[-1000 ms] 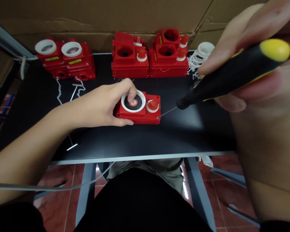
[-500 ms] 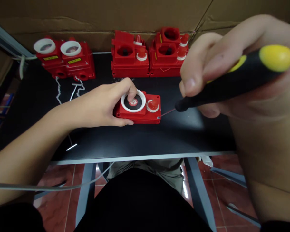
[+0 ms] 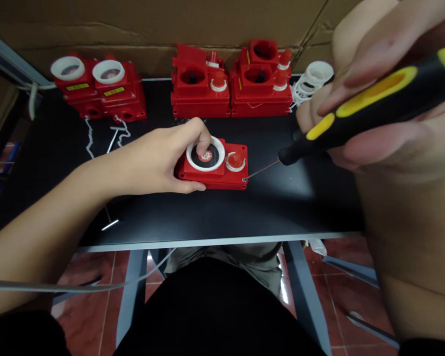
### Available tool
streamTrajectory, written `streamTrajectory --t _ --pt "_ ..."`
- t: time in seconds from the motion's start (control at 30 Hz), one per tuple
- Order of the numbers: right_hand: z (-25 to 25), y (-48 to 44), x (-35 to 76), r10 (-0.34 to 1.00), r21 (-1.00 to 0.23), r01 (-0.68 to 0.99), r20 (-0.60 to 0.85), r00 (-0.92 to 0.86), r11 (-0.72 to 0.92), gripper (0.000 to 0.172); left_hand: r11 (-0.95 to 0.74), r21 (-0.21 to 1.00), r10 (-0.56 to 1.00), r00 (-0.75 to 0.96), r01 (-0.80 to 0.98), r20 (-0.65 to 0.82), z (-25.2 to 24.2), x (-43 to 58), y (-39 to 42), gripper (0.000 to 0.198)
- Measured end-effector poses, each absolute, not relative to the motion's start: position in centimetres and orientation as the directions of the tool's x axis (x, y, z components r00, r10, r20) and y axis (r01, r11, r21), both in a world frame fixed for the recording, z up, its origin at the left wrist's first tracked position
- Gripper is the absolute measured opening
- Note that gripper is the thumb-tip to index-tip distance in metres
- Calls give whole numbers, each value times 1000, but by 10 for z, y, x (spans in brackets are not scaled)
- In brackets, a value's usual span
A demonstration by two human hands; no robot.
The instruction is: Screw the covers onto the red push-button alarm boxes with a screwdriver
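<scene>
A red box (image 3: 215,179) with a white ring (image 3: 221,165) and a red knob (image 3: 236,159) lies on the black table. My left hand (image 3: 170,158) grips its left end, the thumb along the near side and a bent finger over the ring's dark centre. Wrapped round a black and yellow screwdriver (image 3: 371,109), my right hand (image 3: 393,94) is large at the upper right. The screwdriver's thin shaft slants down to a screw (image 3: 244,180) at the box's near right corner.
Red boxes with white rings (image 3: 109,72) stand at the back left, more red boxes (image 3: 200,101) at the back middle. White rings (image 3: 318,74) sit at the back right. A metal T-handled rod (image 3: 112,141) lies partly under my left forearm. Cardboard (image 3: 152,24) rises behind.
My right hand has shifted right and the screwdriver handle has turned, with the tip still at the corner screw. White rings at the back right have come into view. My left hand keeps its grip.
</scene>
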State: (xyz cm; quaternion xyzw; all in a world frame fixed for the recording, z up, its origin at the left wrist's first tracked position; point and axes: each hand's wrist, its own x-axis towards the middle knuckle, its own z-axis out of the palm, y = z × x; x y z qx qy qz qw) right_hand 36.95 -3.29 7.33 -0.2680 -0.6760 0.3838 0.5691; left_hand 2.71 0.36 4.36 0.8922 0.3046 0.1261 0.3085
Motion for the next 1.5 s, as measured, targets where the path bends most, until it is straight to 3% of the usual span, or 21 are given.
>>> streamTrajectory --t 0.1,0.27,0.4,0.47,0.57,0.7,0.97,1.17,1.23,1.4,1.5 --pt "83 -32 360 732 -762 13 618 -285 648 49 -628 624 620 784 465 40 44 27 3 49" --pt "86 -45 348 770 -829 -124 554 -318 545 29 -634 618 614 789 466 35 44 26 3 48" --pt "104 -52 330 782 -833 -72 541 -311 548 24 -647 611 604 795 456 46 44 26 3 48" --pt "109 -51 327 796 -824 4 547 -259 567 28 -648 611 604 795 455 49 44 25 4 48" --pt "97 -45 340 742 -759 -11 641 -196 651 42 -642 611 612 790 463 43 44 25 4 48" --pt "70 -37 368 711 -704 118 671 -210 700 35 -649 603 611 790 465 49 44 25 4 48" --pt "78 -41 360 760 -792 -25 594 -263 610 38 -670 593 595 801 447 68 42 24 5 47" --pt "61 -39 360 831 -839 -230 533 -160 494 71 -679 579 592 804 452 66 43 22 4 47" --pt "56 -36 361 853 -855 -256 498 -155 452 75 -682 577 589 805 449 70 42 22 5 47" --pt "56 -39 365 874 -880 -189 464 -145 435 69 -695 571 577 813 438 79 40 21 7 47" --pt "61 -40 368 802 -819 -21 566 -188 573 51 -703 564 572 816 433 86 40 21 7 47"
